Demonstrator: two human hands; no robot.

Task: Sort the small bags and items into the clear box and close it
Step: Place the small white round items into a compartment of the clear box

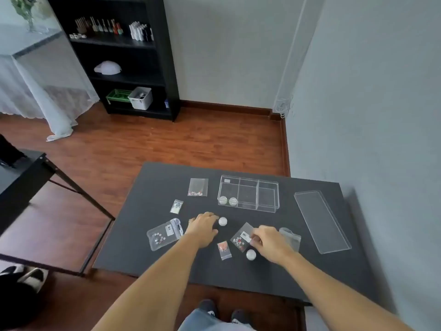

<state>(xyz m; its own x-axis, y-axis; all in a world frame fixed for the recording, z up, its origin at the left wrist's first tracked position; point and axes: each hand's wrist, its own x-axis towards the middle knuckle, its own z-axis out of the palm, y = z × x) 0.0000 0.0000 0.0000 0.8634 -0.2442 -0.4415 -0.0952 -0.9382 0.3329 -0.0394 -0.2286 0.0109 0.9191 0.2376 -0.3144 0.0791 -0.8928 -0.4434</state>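
The clear box (268, 206) stands open at the back of the dark table, with two small round white jars (228, 200) in its left compartment. Its clear lid (321, 219) lies flat to the right. My left hand (202, 226) rests palm down on the table, fingertips beside a white jar (223, 221). My right hand (268, 242) pinches the edge of a small bag with a label and star pieces (241, 238). Another white jar (251, 254) sits just below that bag. A tiny bag with pink pieces (223, 249) lies between my forearms.
More bags lie about: a larger zip bag (164, 234) at the left, a tiny glitter bag (176, 206), a flat bag (197, 187) at the back, and an empty-looking bag (292, 237) behind my right hand. The table (155, 259) stands by the wall on the right.
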